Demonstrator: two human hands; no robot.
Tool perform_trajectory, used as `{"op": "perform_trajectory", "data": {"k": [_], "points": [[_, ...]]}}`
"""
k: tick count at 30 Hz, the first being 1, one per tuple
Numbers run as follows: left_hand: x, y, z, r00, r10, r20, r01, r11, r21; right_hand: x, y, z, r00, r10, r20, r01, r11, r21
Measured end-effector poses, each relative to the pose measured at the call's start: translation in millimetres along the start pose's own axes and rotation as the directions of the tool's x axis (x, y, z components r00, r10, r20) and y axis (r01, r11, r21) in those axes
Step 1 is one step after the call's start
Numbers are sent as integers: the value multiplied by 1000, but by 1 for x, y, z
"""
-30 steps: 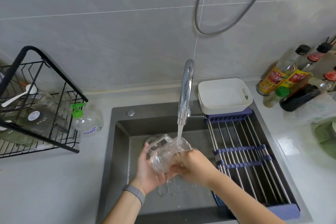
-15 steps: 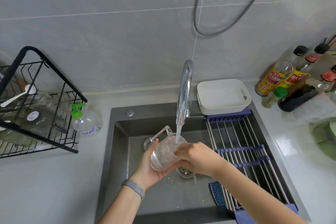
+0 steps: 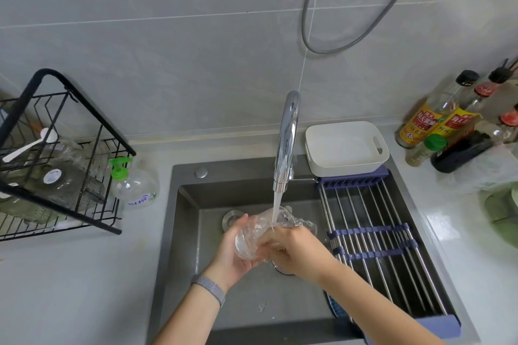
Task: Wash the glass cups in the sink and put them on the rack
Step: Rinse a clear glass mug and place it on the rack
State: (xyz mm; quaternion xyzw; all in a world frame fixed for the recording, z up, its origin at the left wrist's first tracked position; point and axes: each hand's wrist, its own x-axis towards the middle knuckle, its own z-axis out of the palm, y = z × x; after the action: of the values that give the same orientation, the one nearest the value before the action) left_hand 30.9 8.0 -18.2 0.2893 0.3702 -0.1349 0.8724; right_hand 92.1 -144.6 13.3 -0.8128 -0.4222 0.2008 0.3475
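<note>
Both hands are gripping the glass cup point(image 3: 252, 235) over the sink point(image 3: 185, 232), left hand point(image 3: 232, 255) cupping underneath, right hand point(image 3: 291, 246) wrapping its side, while tap point(image 3: 287, 143) water is pouring in.

sink point(image 3: 185, 232) dark grey | rack point(image 3: 84, 148) black | tub point(image 3: 344, 145) white
</note>
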Motion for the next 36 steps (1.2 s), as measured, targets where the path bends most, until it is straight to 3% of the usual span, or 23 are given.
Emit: {"op": "perform_trajectory", "data": {"k": [3,4,7,11,15,22,24,26,27,30,33,36], "points": [[-1,-2,-1,999,-44,-30,45,999,30,3,18,-14,966,-235,111,258,921,-291],[0,-2,0,996,-58,-61,60,997,41,4,24,-17,956,-236,174,282,903,-324],[5,-5,-1,995,-74,-68,76,997,29,5,27,-21,961,-170,216,236,914,-331],[1,-5,0,997,-65,35,69,988,-141,4,9,-16,978,-112,174,149,964,-221],[4,-6,-5,997,-51,52,62,972,-226,7,1,2,995,98,24,-95,991,-99],[5,5,-12,997,-75,16,73,994,77,-2,-15,14,933,301,-200,-259,943,208],[3,8,-11,995,-98,-25,101,962,254,0,-18,10,924,311,-224,-258,937,236],[5,10,-11,992,-50,-113,96,886,453,0,-19,10,928,292,-229,-238,942,239],[5,10,-12,992,-7,-124,65,878,474,0,-20,10,927,289,-240,-232,943,238],[2,7,-6,998,69,1,-67,963,259,0,-25,14,909,300,-288,-222,935,275],[2,4,-3,999,30,26,-34,985,170,2,-32,16,933,195,-303,-139,971,197],[2,12,1,999,-39,-14,40,991,131,-1,-18,6,986,-1,-168,5,1000,25]]}}
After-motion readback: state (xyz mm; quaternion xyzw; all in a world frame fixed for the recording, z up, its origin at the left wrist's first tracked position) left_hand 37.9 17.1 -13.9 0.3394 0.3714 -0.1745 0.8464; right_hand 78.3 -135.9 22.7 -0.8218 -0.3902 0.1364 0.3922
